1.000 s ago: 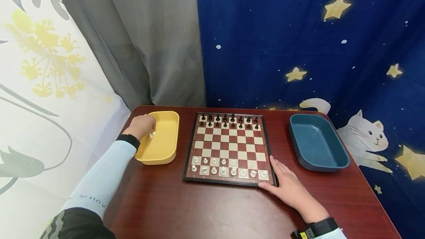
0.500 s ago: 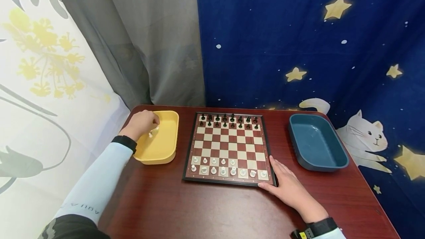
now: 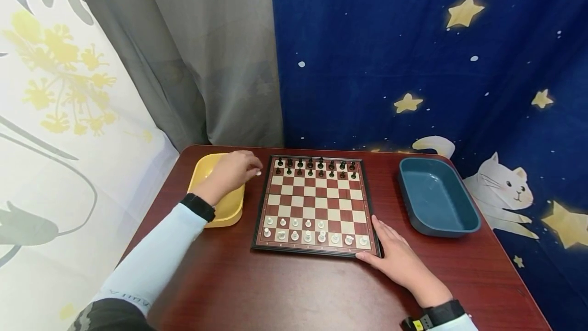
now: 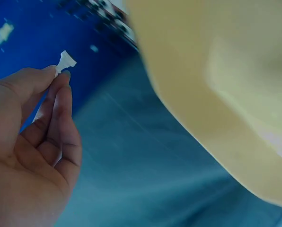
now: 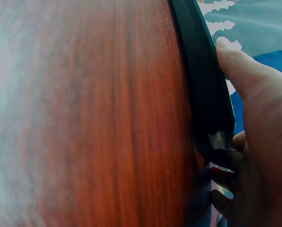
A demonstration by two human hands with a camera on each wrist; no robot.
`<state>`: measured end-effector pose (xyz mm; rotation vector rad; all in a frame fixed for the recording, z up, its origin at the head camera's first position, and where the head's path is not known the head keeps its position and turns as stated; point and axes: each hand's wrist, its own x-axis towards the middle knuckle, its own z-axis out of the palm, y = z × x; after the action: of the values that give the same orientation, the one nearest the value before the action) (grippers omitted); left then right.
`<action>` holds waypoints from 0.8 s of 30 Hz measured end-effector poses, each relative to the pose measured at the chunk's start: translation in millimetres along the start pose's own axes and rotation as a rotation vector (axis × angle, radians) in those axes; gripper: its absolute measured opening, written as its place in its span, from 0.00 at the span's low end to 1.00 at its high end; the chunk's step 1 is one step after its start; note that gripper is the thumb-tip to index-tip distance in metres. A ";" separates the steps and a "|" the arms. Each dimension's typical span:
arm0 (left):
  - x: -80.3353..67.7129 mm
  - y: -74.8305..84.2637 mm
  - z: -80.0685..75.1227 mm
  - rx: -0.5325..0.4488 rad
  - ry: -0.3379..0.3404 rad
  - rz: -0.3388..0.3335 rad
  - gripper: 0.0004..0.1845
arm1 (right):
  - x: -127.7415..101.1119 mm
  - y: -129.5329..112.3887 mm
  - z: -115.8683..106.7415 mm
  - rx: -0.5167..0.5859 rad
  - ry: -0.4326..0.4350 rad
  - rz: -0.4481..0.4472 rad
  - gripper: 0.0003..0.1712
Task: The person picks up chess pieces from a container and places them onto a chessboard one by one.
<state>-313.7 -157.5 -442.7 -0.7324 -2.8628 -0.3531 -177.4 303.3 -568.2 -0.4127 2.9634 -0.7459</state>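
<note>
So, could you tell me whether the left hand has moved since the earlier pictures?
Yes. The left hand, pinching a white piece, moved right from over the yellow tray toward the chessboard.

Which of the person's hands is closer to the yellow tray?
Left. The left hand hovers over the yellow tray, pinching a white chess piece. The right hand rests at the chessboard corner, far across the board from it.

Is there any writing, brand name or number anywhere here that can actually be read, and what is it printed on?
Pale blue sleeve of the left arm: a short line of dark capital letters near the elbow, seen upside down and too small to read with certainty.
Black-framed brown and cream chessboard: tiny marks along the near border strip, too small to read.
Yellow plastic tray, dark blue plastic tray, black wristbands: no writing visible.
</note>
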 end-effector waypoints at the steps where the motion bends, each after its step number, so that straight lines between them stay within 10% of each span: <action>1: 4.3 7.3 3.1 0.006 0.000 0.027 0.07 | 0.0 0.4 -0.1 -0.002 0.000 0.001 0.70; 24: 45.8 155.7 74.5 0.071 -0.216 0.470 0.07 | -0.1 3.0 1.5 -0.017 0.007 -0.008 0.69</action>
<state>-284.7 15.7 -475.2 -1.4618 -2.7474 -0.1098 -177.9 305.2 -570.9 -0.4236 2.9787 -0.7254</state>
